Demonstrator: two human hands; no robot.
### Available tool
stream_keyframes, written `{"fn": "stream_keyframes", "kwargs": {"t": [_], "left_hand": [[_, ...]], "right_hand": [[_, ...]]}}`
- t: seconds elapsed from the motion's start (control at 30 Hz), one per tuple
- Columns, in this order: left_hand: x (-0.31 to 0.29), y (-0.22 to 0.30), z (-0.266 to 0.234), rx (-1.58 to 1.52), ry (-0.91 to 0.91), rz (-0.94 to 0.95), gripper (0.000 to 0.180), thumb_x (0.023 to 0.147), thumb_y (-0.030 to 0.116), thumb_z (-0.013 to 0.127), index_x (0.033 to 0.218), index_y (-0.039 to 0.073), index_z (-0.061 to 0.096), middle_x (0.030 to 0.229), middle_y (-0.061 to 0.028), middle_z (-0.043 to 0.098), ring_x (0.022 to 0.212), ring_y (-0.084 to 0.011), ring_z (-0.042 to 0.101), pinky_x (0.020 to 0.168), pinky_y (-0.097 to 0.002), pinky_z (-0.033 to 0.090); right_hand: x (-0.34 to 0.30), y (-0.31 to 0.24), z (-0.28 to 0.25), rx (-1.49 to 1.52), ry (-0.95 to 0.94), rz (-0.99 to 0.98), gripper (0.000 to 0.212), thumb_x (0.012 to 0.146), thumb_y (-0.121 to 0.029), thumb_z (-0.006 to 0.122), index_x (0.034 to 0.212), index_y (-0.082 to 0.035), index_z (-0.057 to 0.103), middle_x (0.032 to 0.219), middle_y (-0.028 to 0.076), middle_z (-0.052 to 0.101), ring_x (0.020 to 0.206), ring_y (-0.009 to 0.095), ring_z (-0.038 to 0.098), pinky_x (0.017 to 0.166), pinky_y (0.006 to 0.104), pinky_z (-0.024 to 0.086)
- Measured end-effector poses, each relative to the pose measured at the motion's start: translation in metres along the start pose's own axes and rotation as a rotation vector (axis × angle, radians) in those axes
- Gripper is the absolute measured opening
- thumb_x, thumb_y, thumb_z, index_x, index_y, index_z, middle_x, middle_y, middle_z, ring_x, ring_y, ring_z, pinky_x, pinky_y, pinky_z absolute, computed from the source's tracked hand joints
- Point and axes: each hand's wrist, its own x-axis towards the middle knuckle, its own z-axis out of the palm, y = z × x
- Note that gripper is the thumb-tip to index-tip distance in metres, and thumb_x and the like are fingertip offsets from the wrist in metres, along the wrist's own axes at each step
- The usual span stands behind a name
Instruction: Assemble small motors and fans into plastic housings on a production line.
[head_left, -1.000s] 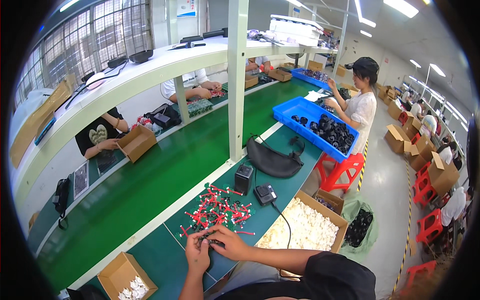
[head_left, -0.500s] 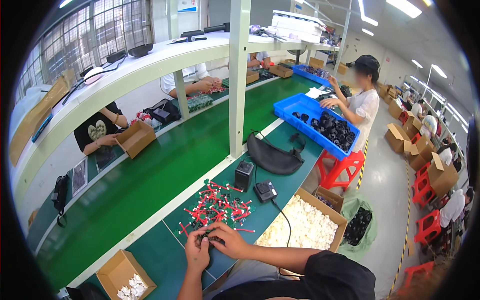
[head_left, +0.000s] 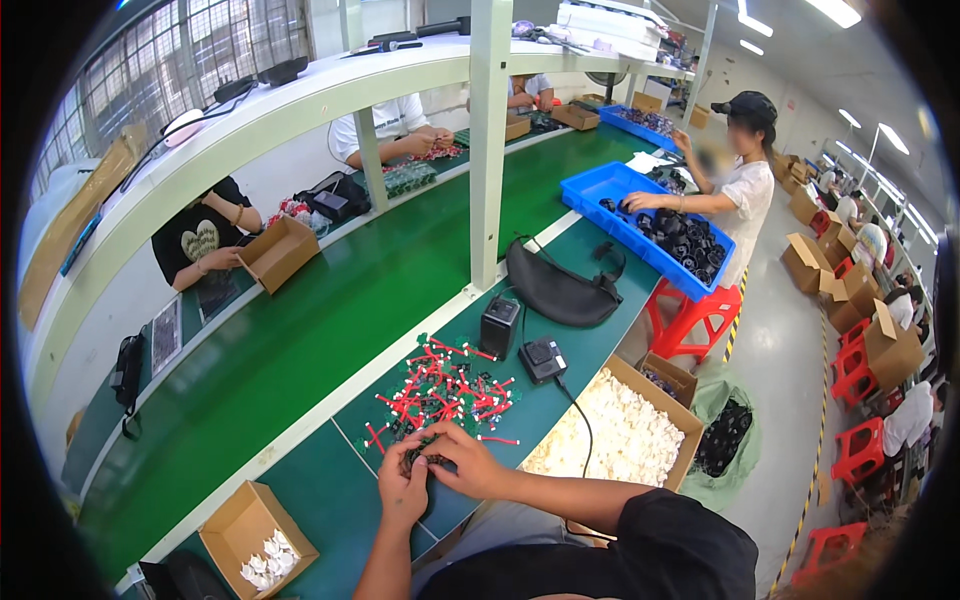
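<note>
My left hand point(head_left: 403, 492) and my right hand point(head_left: 464, 464) meet over the near edge of the green worktable. Both are closed, fingers bent round a small dark part point(head_left: 424, 455). Fingers cover most of it, so its exact kind does not show. Just beyond my fingertips lies a loose pile of small green circuit boards with red wires and white connectors point(head_left: 445, 388). A black box-shaped device point(head_left: 499, 326) and a smaller black device with a cable point(head_left: 542, 359) stand beside the pile.
A carton of white parts point(head_left: 268, 555) sits left of my hands, and a large carton of cream-coloured pieces point(head_left: 690, 455) to the right. A black pouch point(head_left: 560, 285) lies farther along. Past a green conveyor point(head_left: 330, 310) people work; another person handles black parts in a blue tray point(head_left: 590, 190).
The whole view has shifted slightly. My hands stay together round the dark part, with the right fingers moved a little on it. The person at the blue tray has reached farther into it.
</note>
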Motion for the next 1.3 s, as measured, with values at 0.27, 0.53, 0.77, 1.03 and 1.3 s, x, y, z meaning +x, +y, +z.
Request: {"fn": "stream_keyframes", "kwargs": {"t": [0.27,0.53,0.77,1.03,1.3], "left_hand": [[-0.002,-0.005,-0.005,-0.006,-0.045,-0.026,0.022,0.102,0.000,0.051,0.124,-0.002,0.054,0.139,-0.0208,0.058,0.127,-0.0249,0.058,0.108,-0.0367,0.046],[0.003,-0.017,-0.005,-0.055,-0.017,-0.010,0.022,0.100,-0.006,0.051,0.121,-0.001,0.054,0.139,-0.0205,0.058,0.127,-0.0255,0.059,0.107,-0.0383,0.048],[-0.010,-0.005,-0.003,0.225,0.085,0.063,0.014,0.095,0.001,0.064,0.108,0.003,0.059,0.132,-0.0133,0.064,0.106,-0.0144,0.063,0.090,-0.0315,0.055],[-0.007,0.009,-0.004,0.217,-0.004,0.114,0.022,0.096,0.010,0.058,0.116,0.003,0.052,0.128,-0.0179,0.065,0.110,-0.0350,0.066,0.095,-0.0435,0.052],[-0.005,0.004,-0.008,0.160,-0.020,0.215,0.020,0.097,0.012,0.061,0.114,0.003,0.054,0.124,-0.0177,0.065,0.111,-0.0357,0.065,0.093,-0.0439,0.051]], "right_hand": [[-0.001,0.001,-0.002,-0.026,0.002,-0.002,0.025,0.084,0.002,0.074,0.108,-0.002,0.065,0.130,0.015,0.054,0.104,0.030,0.065,0.087,0.0384,0.056],[0.002,-0.006,-0.004,0.096,-0.003,0.109,0.028,0.083,0.004,0.073,0.110,-0.002,0.067,0.135,0.017,0.052,0.114,0.030,0.062,0.090,0.0376,0.058],[0.008,-0.003,0.000,-0.232,-0.107,-0.090,0.023,0.076,-0.005,0.075,0.099,-0.005,0.072,0.125,0.016,0.062,0.106,0.034,0.063,0.084,0.0402,0.054],[-0.001,-0.006,0.009,-0.093,-0.051,0.048,0.019,0.089,0.006,0.061,0.107,0.000,0.062,0.136,0.017,0.049,0.111,0.026,0.060,0.083,0.0326,0.052],[-0.005,0.016,0.010,0.051,-0.087,0.059,0.014,0.094,0.004,0.054,0.109,0.003,0.056,0.142,0.017,0.041,0.126,0.027,0.055,0.100,0.0372,0.050]]}}
